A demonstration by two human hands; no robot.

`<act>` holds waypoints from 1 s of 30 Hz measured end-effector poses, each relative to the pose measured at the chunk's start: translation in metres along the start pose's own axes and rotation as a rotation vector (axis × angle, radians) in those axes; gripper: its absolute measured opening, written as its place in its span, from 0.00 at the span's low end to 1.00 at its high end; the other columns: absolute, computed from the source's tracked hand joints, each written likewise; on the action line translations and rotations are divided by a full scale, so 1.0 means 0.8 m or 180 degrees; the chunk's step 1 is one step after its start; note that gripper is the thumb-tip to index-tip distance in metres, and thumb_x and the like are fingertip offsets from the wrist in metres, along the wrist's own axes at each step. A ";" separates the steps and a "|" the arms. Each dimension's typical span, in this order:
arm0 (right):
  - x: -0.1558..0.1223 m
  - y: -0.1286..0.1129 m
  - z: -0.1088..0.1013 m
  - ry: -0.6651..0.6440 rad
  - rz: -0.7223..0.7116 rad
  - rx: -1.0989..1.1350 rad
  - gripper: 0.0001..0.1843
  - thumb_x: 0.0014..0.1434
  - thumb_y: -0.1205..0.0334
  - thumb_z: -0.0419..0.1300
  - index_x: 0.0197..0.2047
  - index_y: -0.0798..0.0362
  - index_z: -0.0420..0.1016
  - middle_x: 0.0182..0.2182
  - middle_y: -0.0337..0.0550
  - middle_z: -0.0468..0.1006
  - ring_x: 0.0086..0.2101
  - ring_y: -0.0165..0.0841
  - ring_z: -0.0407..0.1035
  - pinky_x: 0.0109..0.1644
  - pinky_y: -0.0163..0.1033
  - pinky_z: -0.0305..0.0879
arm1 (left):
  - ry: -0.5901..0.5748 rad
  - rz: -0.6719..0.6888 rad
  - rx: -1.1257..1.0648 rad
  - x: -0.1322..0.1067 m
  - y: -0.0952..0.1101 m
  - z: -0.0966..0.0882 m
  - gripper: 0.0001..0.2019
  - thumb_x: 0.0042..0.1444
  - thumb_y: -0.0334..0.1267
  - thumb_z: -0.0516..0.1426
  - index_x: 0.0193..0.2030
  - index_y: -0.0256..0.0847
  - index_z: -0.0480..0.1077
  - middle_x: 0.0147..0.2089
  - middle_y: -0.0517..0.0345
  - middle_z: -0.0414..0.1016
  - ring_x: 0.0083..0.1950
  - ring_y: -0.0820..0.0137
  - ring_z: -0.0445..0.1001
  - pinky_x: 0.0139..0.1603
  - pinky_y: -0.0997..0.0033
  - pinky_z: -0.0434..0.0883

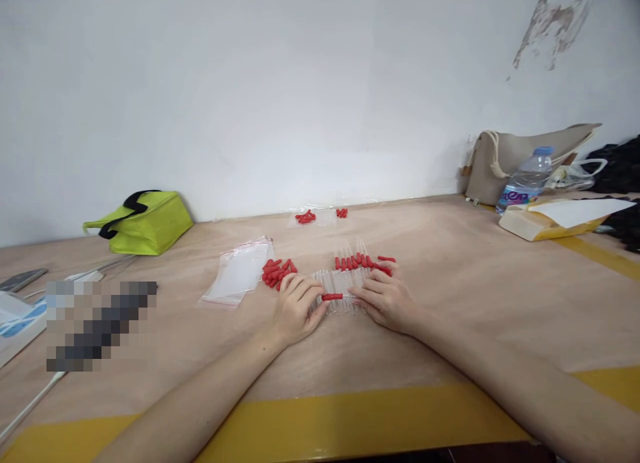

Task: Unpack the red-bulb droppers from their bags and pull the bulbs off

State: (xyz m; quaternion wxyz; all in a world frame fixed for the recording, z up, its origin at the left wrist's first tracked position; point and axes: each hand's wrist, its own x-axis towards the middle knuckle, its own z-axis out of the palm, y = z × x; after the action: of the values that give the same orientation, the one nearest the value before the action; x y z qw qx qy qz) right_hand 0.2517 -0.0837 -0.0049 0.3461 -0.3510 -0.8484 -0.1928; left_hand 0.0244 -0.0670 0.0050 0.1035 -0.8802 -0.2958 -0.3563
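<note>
Between my two hands, a red rubber dropper bulb (pixel 332 296) lies level, in line with a thin clear tube (pixel 349 296). My left hand (pixel 299 307) pinches the bulb's left end, and the fingers of my right hand (pixel 387 299) close on the tube. Under and behind them spreads a layer of clear thin tubes (pixel 327 279). Just beyond is a row of droppers with red bulbs (pixel 353 261), their tubes pointing away. A heap of loose red bulbs (pixel 274 271) sits beside my left fingers. Another red bulb (pixel 387 259) lies past my right hand.
Clear zip bags (pixel 239 273) lie left of the heap. Against the wall are bags with more red bulbs (pixel 305 217). A lime-green bag (pixel 150 223) stands at left; a water bottle (pixel 525 179), a beige bag (pixel 505 159) and an open carton (pixel 530 224) are at right.
</note>
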 end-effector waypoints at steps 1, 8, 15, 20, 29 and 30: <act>0.000 -0.001 0.000 -0.0010 -0.0012 0.0015 0.09 0.59 0.61 0.52 0.38 0.49 0.74 0.22 0.37 0.72 0.30 0.29 0.62 0.51 0.46 0.48 | -0.0010 0.0001 -0.0004 0.001 0.001 0.000 0.06 0.54 0.38 0.54 0.38 0.41 0.68 0.38 0.55 0.74 0.41 0.67 0.68 0.48 0.61 0.60; -0.002 -0.008 -0.001 0.0107 -0.0101 0.0180 0.08 0.58 0.63 0.52 0.35 0.50 0.73 0.20 0.35 0.70 0.28 0.28 0.58 0.49 0.44 0.48 | -0.0038 0.0371 0.0138 0.006 0.002 0.005 0.06 0.54 0.39 0.55 0.38 0.44 0.70 0.37 0.59 0.75 0.41 0.69 0.68 0.50 0.61 0.58; -0.007 -0.007 -0.002 0.0071 -0.0140 0.0230 0.09 0.58 0.63 0.52 0.31 0.50 0.72 0.19 0.35 0.69 0.26 0.28 0.57 0.46 0.42 0.49 | -0.0200 0.0537 0.0320 0.003 0.006 0.003 0.05 0.55 0.35 0.53 0.31 0.43 0.70 0.32 0.61 0.75 0.37 0.70 0.68 0.48 0.60 0.57; -0.012 -0.007 -0.002 0.0025 -0.0146 0.0248 0.09 0.58 0.63 0.52 0.31 0.50 0.72 0.19 0.35 0.69 0.27 0.28 0.57 0.46 0.43 0.49 | -0.0277 0.0556 0.0262 0.002 0.007 0.001 0.06 0.55 0.34 0.52 0.31 0.43 0.70 0.31 0.61 0.75 0.36 0.70 0.68 0.49 0.59 0.57; -0.015 -0.009 -0.008 -0.0101 -0.0169 0.0274 0.09 0.58 0.62 0.52 0.30 0.51 0.72 0.18 0.35 0.68 0.27 0.28 0.56 0.44 0.42 0.50 | -0.0250 0.0703 0.0181 0.000 0.005 0.003 0.06 0.54 0.32 0.52 0.31 0.42 0.70 0.31 0.61 0.75 0.36 0.70 0.68 0.48 0.59 0.58; -0.015 -0.009 -0.009 -0.0111 -0.0172 0.0272 0.09 0.58 0.62 0.52 0.31 0.51 0.72 0.18 0.35 0.68 0.27 0.28 0.56 0.44 0.42 0.50 | -0.0230 0.0738 0.0202 0.000 0.005 0.003 0.06 0.54 0.32 0.52 0.31 0.42 0.70 0.31 0.61 0.75 0.36 0.70 0.68 0.48 0.59 0.58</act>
State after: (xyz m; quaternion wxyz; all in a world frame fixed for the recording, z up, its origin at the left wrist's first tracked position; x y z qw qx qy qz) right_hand 0.2560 -0.0981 -0.0098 0.3405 -0.3162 -0.8710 -0.1596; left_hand 0.0282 -0.0692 0.0038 0.1610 -0.9171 -0.2067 -0.3005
